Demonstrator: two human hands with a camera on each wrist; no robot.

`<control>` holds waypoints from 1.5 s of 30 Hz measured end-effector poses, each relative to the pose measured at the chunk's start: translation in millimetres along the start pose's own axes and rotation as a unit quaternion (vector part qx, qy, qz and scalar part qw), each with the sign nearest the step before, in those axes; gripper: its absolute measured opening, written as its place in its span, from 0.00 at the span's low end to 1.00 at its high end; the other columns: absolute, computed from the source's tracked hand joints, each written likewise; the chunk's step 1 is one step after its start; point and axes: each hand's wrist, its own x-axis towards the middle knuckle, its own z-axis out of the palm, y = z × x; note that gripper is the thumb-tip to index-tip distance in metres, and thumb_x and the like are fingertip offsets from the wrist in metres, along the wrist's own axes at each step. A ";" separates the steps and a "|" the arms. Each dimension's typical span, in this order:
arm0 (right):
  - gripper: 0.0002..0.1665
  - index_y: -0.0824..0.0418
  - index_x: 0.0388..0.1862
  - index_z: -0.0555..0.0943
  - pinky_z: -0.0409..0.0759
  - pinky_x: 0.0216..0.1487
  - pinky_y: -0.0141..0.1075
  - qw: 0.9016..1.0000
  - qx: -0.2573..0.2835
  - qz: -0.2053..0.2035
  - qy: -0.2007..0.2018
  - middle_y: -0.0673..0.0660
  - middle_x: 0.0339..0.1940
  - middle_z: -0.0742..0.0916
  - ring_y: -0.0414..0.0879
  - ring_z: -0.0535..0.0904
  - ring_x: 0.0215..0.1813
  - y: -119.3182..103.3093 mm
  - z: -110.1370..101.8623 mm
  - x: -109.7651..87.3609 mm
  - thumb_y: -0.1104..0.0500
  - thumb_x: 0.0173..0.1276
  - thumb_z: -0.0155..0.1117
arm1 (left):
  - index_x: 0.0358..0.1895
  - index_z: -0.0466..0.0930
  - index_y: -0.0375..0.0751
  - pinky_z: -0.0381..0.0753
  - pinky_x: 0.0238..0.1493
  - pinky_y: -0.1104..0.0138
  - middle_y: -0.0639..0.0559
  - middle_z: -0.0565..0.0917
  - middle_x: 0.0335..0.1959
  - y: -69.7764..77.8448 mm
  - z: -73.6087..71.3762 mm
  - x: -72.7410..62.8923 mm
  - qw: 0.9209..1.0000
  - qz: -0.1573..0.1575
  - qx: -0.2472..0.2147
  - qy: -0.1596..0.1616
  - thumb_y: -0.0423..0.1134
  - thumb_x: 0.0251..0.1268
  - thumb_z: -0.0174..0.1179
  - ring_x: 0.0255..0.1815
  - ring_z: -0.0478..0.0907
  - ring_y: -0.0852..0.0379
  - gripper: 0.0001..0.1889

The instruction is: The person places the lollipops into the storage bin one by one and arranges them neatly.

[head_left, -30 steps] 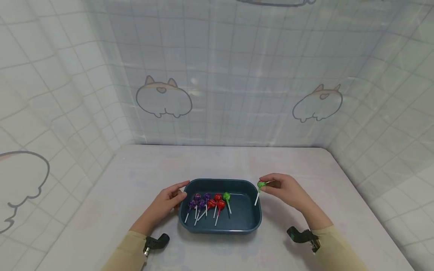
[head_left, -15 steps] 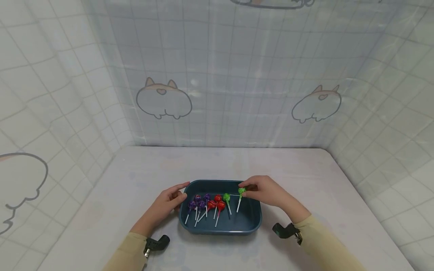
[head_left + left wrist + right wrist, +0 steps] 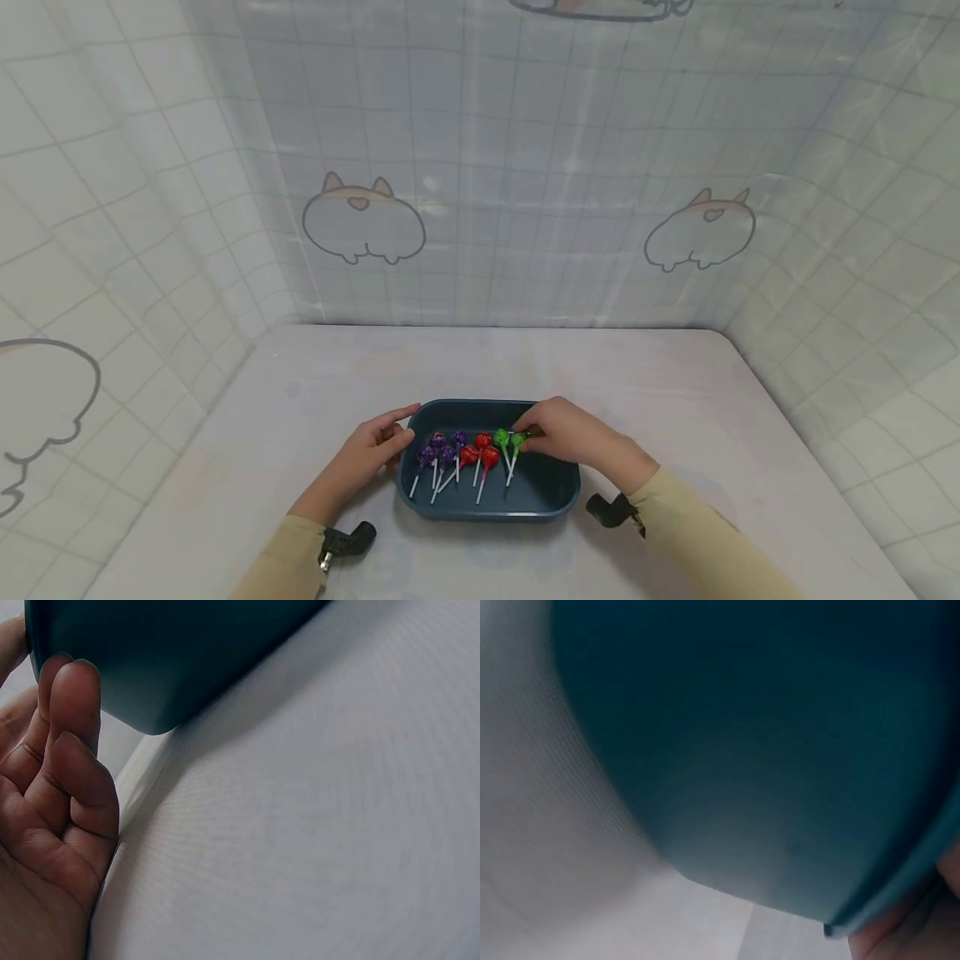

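A dark teal tray [image 3: 543,487] stands on the table with several wrapped lollipops in it. My right hand [image 3: 573,435] reaches over its right side and pinches a green lollipop [image 3: 517,442] near its candy end, beside another green lollipop [image 3: 501,435]. To the left lie red lollipops [image 3: 489,455] and purple lollipops [image 3: 426,455]. My left hand [image 3: 367,450] touches the tray's left rim with index finger and thumb. In the left wrist view, its other fingers [image 3: 75,709] are loosely bent by the outer wall. The right wrist view shows mostly the tray's outer wall [image 3: 742,765]; the lollipops are hidden there.
A pale cloth-covered table [image 3: 337,367] surrounds the tray. Behind it and at both sides hang light grid-patterned sheets [image 3: 517,233] with cartoon animal drawings. Black wrist devices [image 3: 348,537] sit at both cuffs.
My right hand has carried the green lollipop leftward from the tray's right rim, down beside the other green one. The left hand and the tray have stayed in place.
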 end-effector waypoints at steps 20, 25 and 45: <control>0.09 0.58 0.41 0.89 0.81 0.42 0.34 0.995 -0.088 0.038 -0.040 0.48 0.36 0.88 0.35 0.79 0.34 -6.9 11.2 13.9 0.58 0.62 0.74 | 0.70 0.71 0.54 0.77 0.28 0.62 0.45 0.78 0.29 1.5 0.4 0.3 1.000 -0.018 0.000 0.002 0.46 0.72 0.60 0.26 0.74 0.49 0.24; 0.09 0.59 0.41 0.89 0.81 0.42 0.34 0.994 -0.093 0.038 -0.039 0.48 0.36 0.88 0.35 0.80 0.34 -8.5 11.0 14.3 0.59 0.63 0.73 | 0.69 0.72 0.55 0.77 0.27 0.62 0.43 0.78 0.29 -0.1 0.1 0.7 1.000 -0.004 -0.005 0.002 0.48 0.71 0.60 0.25 0.74 0.49 0.24; 0.11 0.59 0.42 0.88 0.81 0.43 0.35 0.994 -0.095 0.034 -0.034 0.49 0.37 0.89 0.36 0.81 0.36 -6.6 9.8 13.4 0.58 0.61 0.75 | 0.69 0.72 0.56 0.76 0.27 0.63 0.43 0.78 0.31 0.1 0.9 2.4 1.000 -0.019 -0.007 0.004 0.50 0.71 0.60 0.26 0.74 0.50 0.25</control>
